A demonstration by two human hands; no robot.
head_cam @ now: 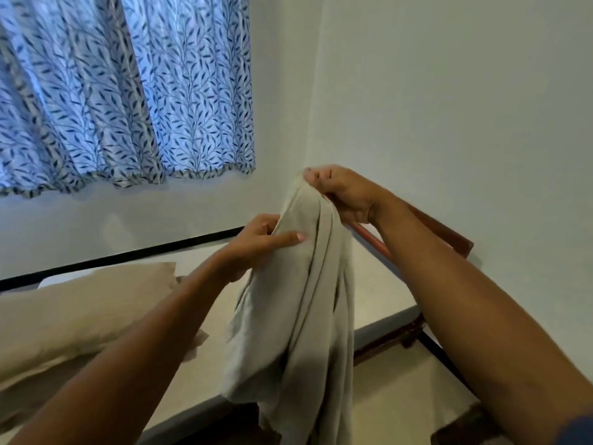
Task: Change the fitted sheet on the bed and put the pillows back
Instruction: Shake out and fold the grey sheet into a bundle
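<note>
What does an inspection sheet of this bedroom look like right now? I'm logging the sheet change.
Surface: mattress bare, on a wooden bed frame.
Job's things: beige sheet bunched, hanging from both hands; beige pillow lying at left.
Clutter: nothing seen.
Grippers: left hand pinches the sheet's side; right hand clutches its top, fingers closed.
Cables: nothing seen.
Surroundings: blue leaf-print curtain, pale wall, black skirting strip.

A single head-worn wide-angle view looks forward and slightly down from just above the person's forearms; it faces a room corner, curtain (pixel 125 91) upper left, wall (pixel 449 107) right; the hands sit close, mid-frame.
</note>
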